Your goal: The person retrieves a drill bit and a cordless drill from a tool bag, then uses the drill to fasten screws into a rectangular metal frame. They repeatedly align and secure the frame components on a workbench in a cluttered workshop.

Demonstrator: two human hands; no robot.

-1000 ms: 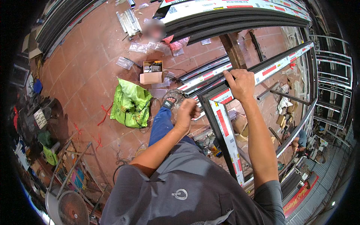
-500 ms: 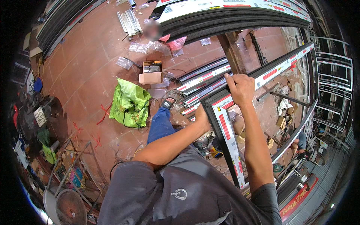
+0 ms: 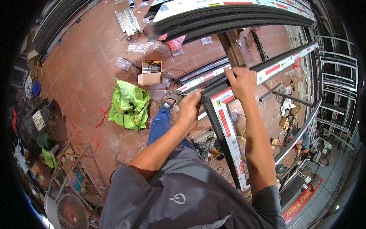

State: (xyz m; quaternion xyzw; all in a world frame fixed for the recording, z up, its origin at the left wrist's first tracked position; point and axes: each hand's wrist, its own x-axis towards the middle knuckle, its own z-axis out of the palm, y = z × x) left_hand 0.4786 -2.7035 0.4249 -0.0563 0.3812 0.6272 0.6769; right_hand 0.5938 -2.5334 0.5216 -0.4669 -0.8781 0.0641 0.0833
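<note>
A dark window or door frame (image 3: 227, 129) with white and red protective film stands before me, its corner nearest me. My right hand (image 3: 243, 84) is closed round the long upper bar just right of that corner, thumb on top. At the corner's outer left edge is my left hand (image 3: 189, 111), fingers bent and pressed together. Its fingertips are at the frame's edge; whether they pinch something small there is hidden. Beyond the left hand, several film-covered profiles (image 3: 211, 78) lie low near the floor.
A bright green plastic bag (image 3: 129, 105) and an open cardboard box (image 3: 150, 79) lie on the tiled floor, left of the frame. A stack of long profiles (image 3: 232, 17) spans the far side. Metal frames (image 3: 337, 84) stand at right. Another person (image 3: 303, 141) is low at right.
My left hand has shifted left and up, from the frame's side to the outer edge of its corner. My right hand keeps its grip on the bar.
</note>
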